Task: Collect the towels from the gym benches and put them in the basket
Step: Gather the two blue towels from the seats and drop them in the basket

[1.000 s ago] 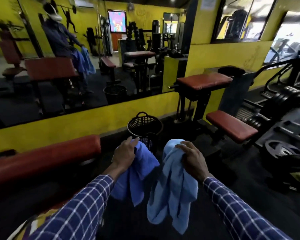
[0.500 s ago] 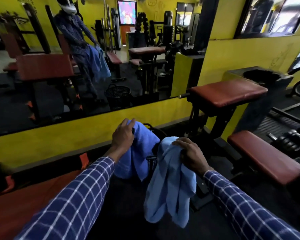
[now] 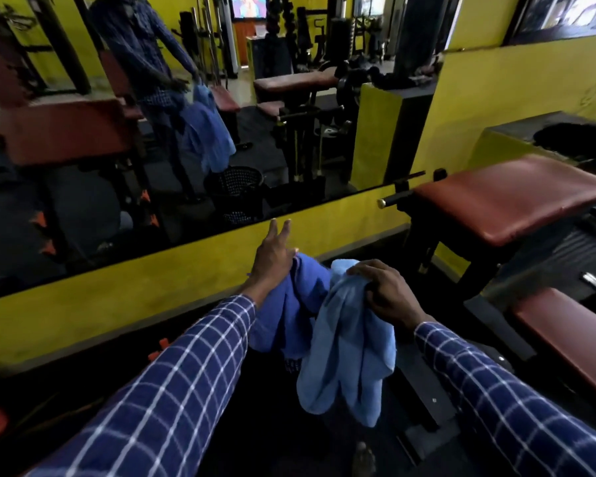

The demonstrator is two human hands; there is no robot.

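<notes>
My left hand (image 3: 272, 256) is stretched forward with its fingers spread apart. A dark blue towel (image 3: 296, 304) hangs right under its palm; whether the thumb still touches it is unclear. My right hand (image 3: 379, 294) is closed on a light blue towel (image 3: 344, 356) that hangs down from it. The black mesh basket (image 3: 291, 365) stands on the floor below both towels and is almost wholly hidden by them. Its reflection (image 3: 234, 187) shows in the wall mirror ahead.
A low yellow wall (image 3: 117, 304) with a mirror above it runs across just ahead. A red padded bench (image 3: 506, 194) on a black frame stands to the right, and a lower red bench (image 3: 572, 339) lies nearer. The floor is dark.
I have come closer to the basket, and the towels now cover it. My left hand's fingers have gone from gripping the dark blue towel to spread wide. The right hand keeps its hold.
</notes>
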